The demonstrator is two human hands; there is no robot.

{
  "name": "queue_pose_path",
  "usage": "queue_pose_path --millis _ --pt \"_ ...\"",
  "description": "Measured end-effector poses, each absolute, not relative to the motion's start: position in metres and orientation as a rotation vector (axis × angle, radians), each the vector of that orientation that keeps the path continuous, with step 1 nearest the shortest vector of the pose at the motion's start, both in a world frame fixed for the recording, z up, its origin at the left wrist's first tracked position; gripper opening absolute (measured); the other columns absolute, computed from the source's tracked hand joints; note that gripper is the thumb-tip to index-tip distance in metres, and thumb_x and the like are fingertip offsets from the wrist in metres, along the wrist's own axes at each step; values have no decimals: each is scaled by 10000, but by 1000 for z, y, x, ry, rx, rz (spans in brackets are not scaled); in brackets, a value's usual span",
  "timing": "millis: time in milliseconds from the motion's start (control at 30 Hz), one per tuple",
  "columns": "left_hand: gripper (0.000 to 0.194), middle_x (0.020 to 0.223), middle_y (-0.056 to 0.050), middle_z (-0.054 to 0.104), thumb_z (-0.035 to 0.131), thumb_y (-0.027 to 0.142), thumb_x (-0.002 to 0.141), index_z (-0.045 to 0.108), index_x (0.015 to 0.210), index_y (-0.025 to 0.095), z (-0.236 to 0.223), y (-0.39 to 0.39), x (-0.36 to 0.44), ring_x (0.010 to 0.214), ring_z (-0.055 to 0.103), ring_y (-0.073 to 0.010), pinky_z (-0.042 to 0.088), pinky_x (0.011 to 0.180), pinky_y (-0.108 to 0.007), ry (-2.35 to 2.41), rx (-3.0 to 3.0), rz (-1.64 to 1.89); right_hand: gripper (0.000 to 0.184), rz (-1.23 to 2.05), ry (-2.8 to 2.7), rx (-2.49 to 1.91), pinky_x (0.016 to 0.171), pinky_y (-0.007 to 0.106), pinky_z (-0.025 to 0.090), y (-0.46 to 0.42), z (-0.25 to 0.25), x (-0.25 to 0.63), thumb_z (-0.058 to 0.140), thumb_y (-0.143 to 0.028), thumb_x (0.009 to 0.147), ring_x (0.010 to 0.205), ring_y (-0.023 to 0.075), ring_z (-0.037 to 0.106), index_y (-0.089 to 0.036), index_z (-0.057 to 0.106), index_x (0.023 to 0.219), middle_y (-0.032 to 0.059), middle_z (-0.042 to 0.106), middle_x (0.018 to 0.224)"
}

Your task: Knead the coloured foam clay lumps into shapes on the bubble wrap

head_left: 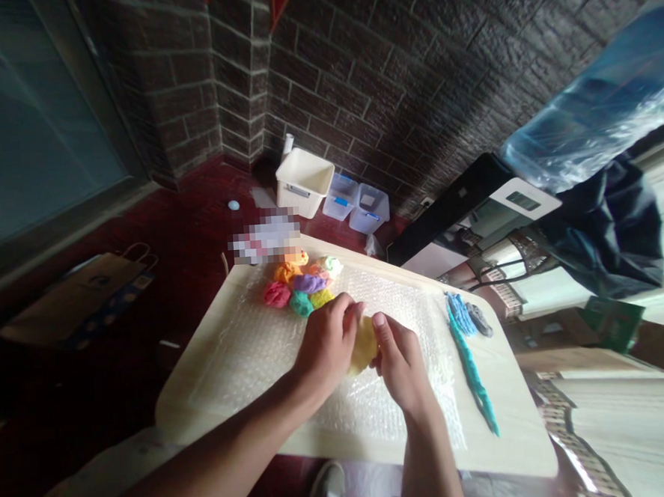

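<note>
Between my two hands a flat, soft-looking yellow piece point(363, 345) is stretched out above the bubble wrap; I cannot tell its material. My left hand point(329, 339) pinches its upper left edge, fingers bent and partly hidden. With thumb on top, my right hand point(395, 353) grips the right edge. Just beyond my left hand lies a cluster of bright soft balls, among them a red ball point(276, 294), a green ball point(300, 304), a purple ball point(310, 283) and an orange ball point(287, 272).
Bubble wrap point(232, 371) covers much of the pale table point(512, 440). Along the right side lie a long teal twisted strip point(475, 378), a blue bundle point(460, 314) and a grey bundle point(480, 320). A white bin point(300, 194) and clear boxes stand on the floor beyond.
</note>
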State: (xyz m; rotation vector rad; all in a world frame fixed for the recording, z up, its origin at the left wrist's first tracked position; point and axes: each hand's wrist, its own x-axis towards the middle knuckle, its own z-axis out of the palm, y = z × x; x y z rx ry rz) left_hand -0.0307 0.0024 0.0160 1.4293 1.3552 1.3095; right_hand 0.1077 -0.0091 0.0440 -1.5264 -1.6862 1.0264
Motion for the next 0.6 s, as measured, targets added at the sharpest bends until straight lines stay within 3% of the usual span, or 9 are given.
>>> queue_pose_path --millis 100,267,367,500,600 --pt "280 704 3 579 500 339 1038 492 784 220 19 1 -31 653 540 -156 350 645 -284 1369 1444 1345 564 825 -1742 -1593 490 262 317 -9 43 100 423 -593 1094 502 136 496 -204 568 712 -9 545 558" --pt "424 666 14 570 505 502 1055 498 742 216 16 0 -28 615 534 -140 361 614 -270 1323 1251 1339 619 435 -1790 -1623 491 296 234 -4 37 97 384 -600 1094 453 121 404 -210 513 631 -8 487 495" --pt "474 598 23 508 482 478 1068 465 675 214 13 2 -27 569 480 -131 320 587 -276 1350 1304 1311 639 515 -1674 -1639 470 288 235 -5 35 98 399 -650 1074 453 120 398 -225 453 600 -10 470 486" --pt "443 582 22 485 489 387 1066 418 661 220 15 2 -29 541 412 -128 274 581 -291 1422 1493 1324 635 956 -1424 -1576 410 254 300 -9 38 97 396 -732 1041 428 127 420 -220 525 688 -26 485 496" --pt "427 575 10 497 493 368 1060 428 663 224 19 0 -30 531 402 -136 252 572 -303 1466 1597 1285 631 880 -1469 -1595 416 258 292 -9 42 93 409 -728 1039 438 128 422 -222 524 680 -14 507 512"
